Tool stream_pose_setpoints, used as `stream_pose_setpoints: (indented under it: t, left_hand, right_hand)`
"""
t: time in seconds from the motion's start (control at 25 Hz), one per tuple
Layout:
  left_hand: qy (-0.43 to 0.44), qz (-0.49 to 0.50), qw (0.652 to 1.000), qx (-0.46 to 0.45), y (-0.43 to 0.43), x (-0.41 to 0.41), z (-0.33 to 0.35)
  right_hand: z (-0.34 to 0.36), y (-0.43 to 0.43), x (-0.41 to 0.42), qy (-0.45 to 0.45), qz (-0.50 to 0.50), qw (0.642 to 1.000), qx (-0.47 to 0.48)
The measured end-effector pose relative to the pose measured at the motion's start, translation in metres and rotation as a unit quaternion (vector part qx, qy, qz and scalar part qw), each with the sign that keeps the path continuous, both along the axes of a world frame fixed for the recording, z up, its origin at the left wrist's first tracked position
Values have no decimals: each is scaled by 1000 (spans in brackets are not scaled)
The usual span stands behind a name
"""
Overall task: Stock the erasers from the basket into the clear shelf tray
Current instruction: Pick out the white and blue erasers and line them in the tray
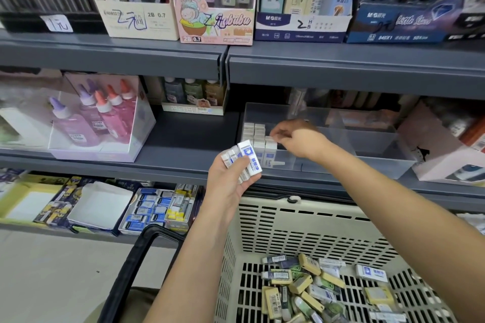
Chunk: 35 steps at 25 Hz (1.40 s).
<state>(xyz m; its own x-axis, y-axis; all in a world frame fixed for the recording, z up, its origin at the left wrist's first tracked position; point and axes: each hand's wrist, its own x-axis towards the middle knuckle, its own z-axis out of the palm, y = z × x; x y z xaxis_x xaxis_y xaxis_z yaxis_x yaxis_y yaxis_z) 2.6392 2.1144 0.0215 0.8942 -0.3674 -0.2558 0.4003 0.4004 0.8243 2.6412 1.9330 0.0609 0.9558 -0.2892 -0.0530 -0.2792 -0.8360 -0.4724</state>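
My left hand (231,181) grips a fanned stack of white erasers (245,158) with blue labels, just in front of the clear shelf tray (367,149). Rows of the same white erasers (258,139) stand in the tray's left end. My right hand (296,136) reaches into the tray and its curled fingertips pinch the top of an eraser (270,140) at the right end of those rows. Below, the beige basket (288,223) holds several loose erasers (315,288), yellow, green and white ones mixed.
The tray sits on a grey shelf (183,144) under another shelf edge (341,71). Glue bottles in a box (99,118) stand to the left. A pink box (446,149) is right of the tray. The basket's black handle (136,265) hangs at its left. Boxes of erasers (157,210) fill the lower shelf.
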Motion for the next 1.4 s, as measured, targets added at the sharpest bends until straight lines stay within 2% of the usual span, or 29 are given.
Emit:
stream_pose_setpoints:
  t: [0.12, 0.2, 0.36, 0.48, 0.64, 0.72, 0.8, 0.84, 1.04, 1.2, 1.24, 1.32, 1.4]
  left_hand:
    - [-4, -8, 1000, 7, -1, 0, -1]
    - [-19, -21, 1000, 13, -1, 0, 0]
    - [-68, -69, 995, 39, -2, -5, -1]
    - [-45, -47, 997, 28, -5, -5, 0]
    - [-34, -23, 999, 30, -5, -4, 0]
    - [-48, -14, 998, 45, -4, -4, -2]
    - [-60, 1, 997, 55, -3, -3, -3]
    - [-63, 7, 996, 60, -2, -2, -3]
    - [-70, 7, 994, 89, -3, -2, -3]
    - [-57, 11, 994, 97, -4, -1, -3]
    - [-57, 9, 993, 99, -4, -1, -3]
    - [-63, 4, 993, 102, -5, -1, -3]
    - [-75, -4, 992, 102, -5, -3, -3]
  right_hand:
    - [7, 6, -9, -62, 14, 997, -46]
    - [14, 18, -19, -120, 39, 992, 0]
    - [24, 33, -36, -69, 115, 985, 112]
    - [33, 17, -38, -65, 72, 982, 163]
    - [42, -8, -21, -134, -58, 970, 193]
    - [41, -14, -7, -137, -93, 981, 101]
    - [36, -14, 2, -107, -80, 991, -11]
    - [32, -12, 5, -87, -69, 993, -33]
    - [6, 3, 13, 12, -38, 998, -39]
    - [4, 4, 13, 40, -14, 995, -93]
    - [5, 4, 11, 33, -12, 994, -103]
    - [10, 9, 2, -38, -13, 995, -93]
    - [15, 21, -12, -119, 20, 993, -21]
